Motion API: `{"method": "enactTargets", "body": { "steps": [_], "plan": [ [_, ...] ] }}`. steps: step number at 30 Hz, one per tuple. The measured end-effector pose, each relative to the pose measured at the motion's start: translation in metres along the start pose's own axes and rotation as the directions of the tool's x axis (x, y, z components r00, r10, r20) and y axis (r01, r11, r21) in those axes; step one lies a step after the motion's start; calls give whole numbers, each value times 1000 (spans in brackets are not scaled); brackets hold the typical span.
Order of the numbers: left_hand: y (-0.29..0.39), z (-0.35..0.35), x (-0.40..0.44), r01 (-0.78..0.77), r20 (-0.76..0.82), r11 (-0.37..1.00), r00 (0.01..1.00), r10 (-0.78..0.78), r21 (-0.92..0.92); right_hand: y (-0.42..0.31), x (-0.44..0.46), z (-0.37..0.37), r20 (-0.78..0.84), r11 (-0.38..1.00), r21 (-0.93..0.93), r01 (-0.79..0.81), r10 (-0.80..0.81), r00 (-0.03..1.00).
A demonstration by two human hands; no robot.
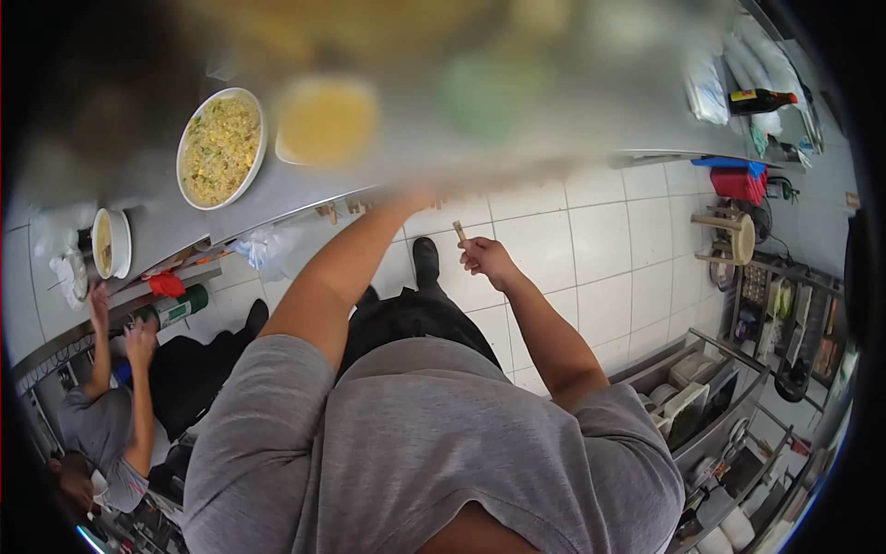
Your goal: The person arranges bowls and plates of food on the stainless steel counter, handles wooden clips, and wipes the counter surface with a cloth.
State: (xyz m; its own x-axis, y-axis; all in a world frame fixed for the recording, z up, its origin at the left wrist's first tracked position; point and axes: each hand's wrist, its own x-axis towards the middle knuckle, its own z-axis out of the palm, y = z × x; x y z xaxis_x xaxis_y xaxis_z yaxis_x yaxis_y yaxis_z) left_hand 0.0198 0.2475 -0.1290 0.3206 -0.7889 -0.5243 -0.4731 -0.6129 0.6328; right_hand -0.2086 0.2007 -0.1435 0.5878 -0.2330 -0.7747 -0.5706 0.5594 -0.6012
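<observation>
My right hand [486, 260] is closed around a short, pale tan stick-like piece [459, 230], held upright in front of my body over the tiled floor; its exact kind is too small to tell. My left hand [420, 196] reaches to the front edge of the steel counter [388, 171], where blur hides its fingers. An oval white plate of fried rice [221, 148] lies on the counter to the left. Beside it, a blurred container with yellowish contents [328, 120] stands closer to the middle. A green blurred shape [480, 97] is further right.
At the left, a co-worker [111, 415] has both hands near a white bowl [123, 244] at the counter's end. A dark bottle [759, 102] lies at the far right. A stool [741, 238], a red container [736, 185] and loaded shelves [706, 397] stand to the right.
</observation>
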Motion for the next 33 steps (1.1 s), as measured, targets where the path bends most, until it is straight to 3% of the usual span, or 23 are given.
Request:
{"method": "enactTargets", "body": {
  "steps": [1,4,5,6,8,10,12,13,17,20,22,23,24,25,26,27,28,29,30,32,33],
  "plan": [
    [-13,10,4,-163,-191,941,955,226,295,-4,6,9,15,1000,-2,1,-1,1000],
    [1,-7,-8,-60,-85,970,993,83,237,-13,19,21,41,995,98,5,-9,999],
    [-17,8,2,-117,-220,947,957,187,298,-16,22,21,27,997,69,26,-28,999],
    [-15,1,-1,-111,-226,950,957,182,294,-18,23,21,13,998,39,45,-45,999],
    [-11,-13,-8,37,-16,999,999,-38,-18,-24,25,20,21,997,-43,60,-59,998],
    [-34,-4,1,-14,-32,999,999,12,-48,-30,25,22,26,990,-116,78,-75,997],
    [-65,13,20,28,107,988,994,-12,-150,-36,26,27,53,972,-208,106,-97,994],
    [-100,37,41,-62,80,959,993,87,-276,-39,26,30,56,972,-210,108,-98,994],
    [-65,0,1,28,45,996,999,-24,-87,-45,27,38,63,964,-249,91,-78,995],
    [-112,22,22,-5,48,982,999,14,-191,-40,25,43,86,964,-251,85,-65,994],
    [-89,7,6,17,82,975,997,1,-222,-40,24,49,115,958,-269,97,-68,991],
    [-91,11,8,6,89,978,996,13,-209,-42,26,52,119,939,-326,112,-77,990],
    [-68,-1,-1,111,147,991,984,-99,-79,-41,26,54,90,948,-303,100,-76,993],
    [-93,23,14,-71,-111,993,992,60,-96,-40,31,55,85,954,-285,93,-72,994],
    [-57,-4,-9,157,18,955,987,-158,-252,-39,35,57,61,960,-265,87,-74,995],
    [-49,-10,-25,6,-139,984,990,-31,-178,-41,39,61,57,960,-267,87,-74,996],
    [-47,-8,-21,51,-130,922,986,-108,-383,-44,44,63,68,954,-281,105,-89,994],
    [-50,-6,-18,39,-77,921,994,-74,-387,-48,50,67,52,949,-296,108,-97,994],
    [-54,-2,-22,-136,-232,987,966,113,-81,-49,56,70,34,961,-234,145,-141,989],
    [-41,-13,-31,-71,-251,987,962,107,147,-58,72,78,-4,967,-190,171,-175,985],
    [-37,-21,-33,-30,-114,998,993,37,62,-55,81,76,43,957,-196,213,-209,977]
  ]
}}
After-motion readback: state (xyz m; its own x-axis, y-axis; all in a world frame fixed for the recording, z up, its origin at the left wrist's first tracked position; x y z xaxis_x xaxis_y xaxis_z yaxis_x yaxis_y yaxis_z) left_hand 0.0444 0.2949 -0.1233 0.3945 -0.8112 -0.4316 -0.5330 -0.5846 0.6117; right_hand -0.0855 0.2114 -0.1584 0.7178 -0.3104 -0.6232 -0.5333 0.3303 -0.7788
